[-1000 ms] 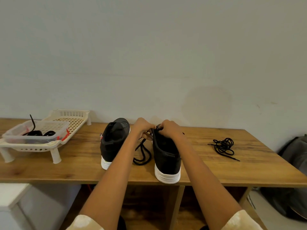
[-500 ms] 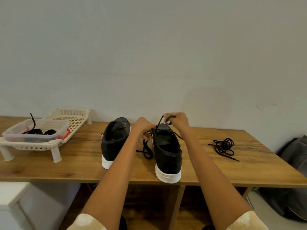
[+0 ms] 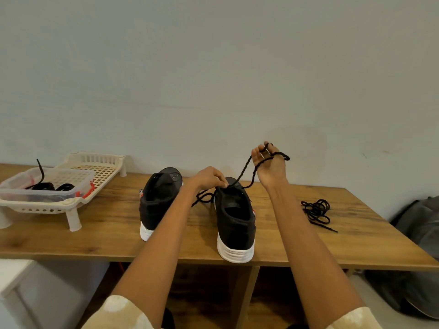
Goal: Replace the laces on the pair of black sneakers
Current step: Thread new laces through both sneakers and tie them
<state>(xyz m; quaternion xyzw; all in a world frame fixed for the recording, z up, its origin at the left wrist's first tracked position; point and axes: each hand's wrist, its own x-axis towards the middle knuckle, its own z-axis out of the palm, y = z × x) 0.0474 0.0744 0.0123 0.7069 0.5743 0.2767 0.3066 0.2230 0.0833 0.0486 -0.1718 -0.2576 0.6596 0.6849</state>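
Your right hand (image 3: 269,166) is raised above and just behind the right sneaker (image 3: 235,222), fingers curled around a black lace (image 3: 244,169) that loops over them and runs down in a slack, wavy line to the front of that shoe. Your left hand (image 3: 210,178) sits low at the shoe's eyelet area, fingertips bunched and pinching at the spot where the lace meets the upper — whether they grip the lace itself or the shoe's edge cannot be told from here. The rest of the same lace trails off the left side of this sneaker onto the wooden table (image 3: 107,231), lying in the gap between the 2 shoes. The left sneaker (image 3: 158,200) stands just beside it, heel toward you, touched by neither hand and showing no lace. A second black lace (image 3: 317,211) lies in a loose tangle on the table to the right, well apart from your right forearm. At the far left, a cream plastic rack (image 3: 95,172) holds a clear container (image 3: 47,186) with more dark laces inside — 1 end sticks up over its rim. A dark bag (image 3: 420,233) rests on the floor beyond the table's right end.
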